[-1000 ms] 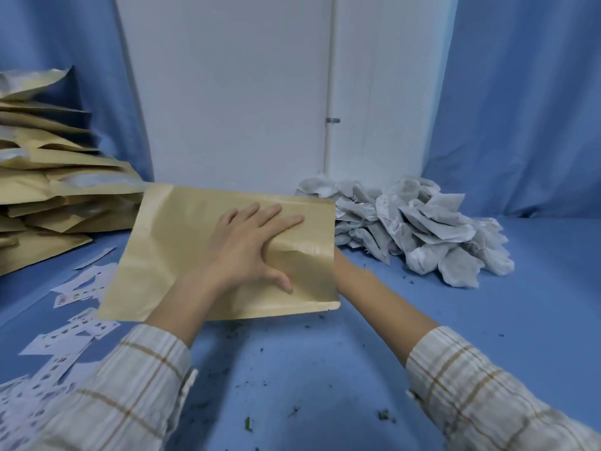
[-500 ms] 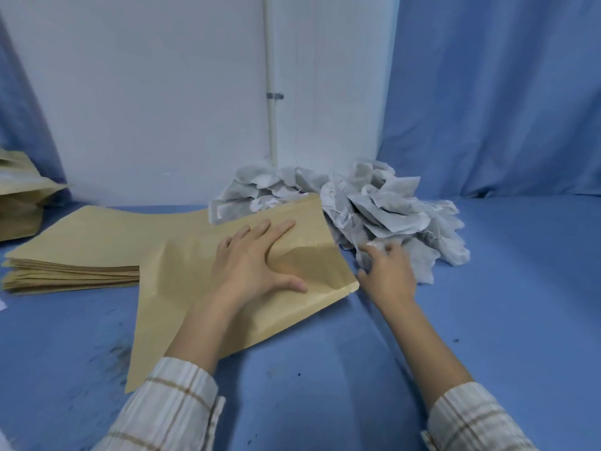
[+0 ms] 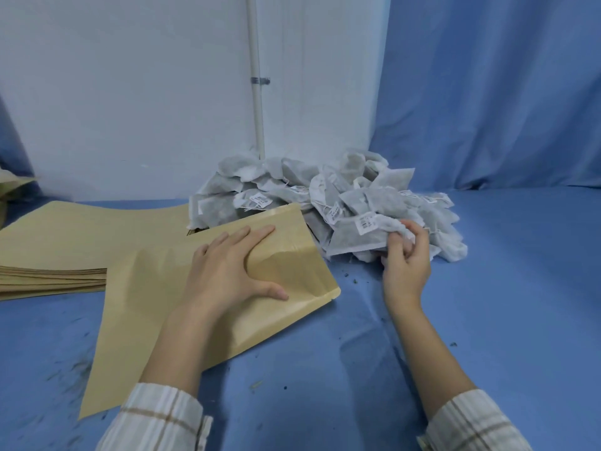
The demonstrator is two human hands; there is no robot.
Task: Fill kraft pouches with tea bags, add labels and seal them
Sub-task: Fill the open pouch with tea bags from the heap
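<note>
— Where do we have the kraft pouch [image 3: 156, 307]?

— Flat on the blue table cloth [image 3: 325, 369], our left hand [image 3: 227, 271] pressing on it with fingers straight and spread, near its open mouth.

— And the other?

— Our right hand [image 3: 405, 262] has its fingers curled round a tea bag [image 3: 354, 237] at the front of the tea bag pile [image 3: 325, 196]. A stack of empty pouches [image 3: 65, 242] lies to the left.

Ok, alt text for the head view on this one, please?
A person's right hand grips a tea bag at the edge of a grey pile, while the left hand lies flat on a kraft pouch on a blue table. More pouches are stacked at left.
</note>
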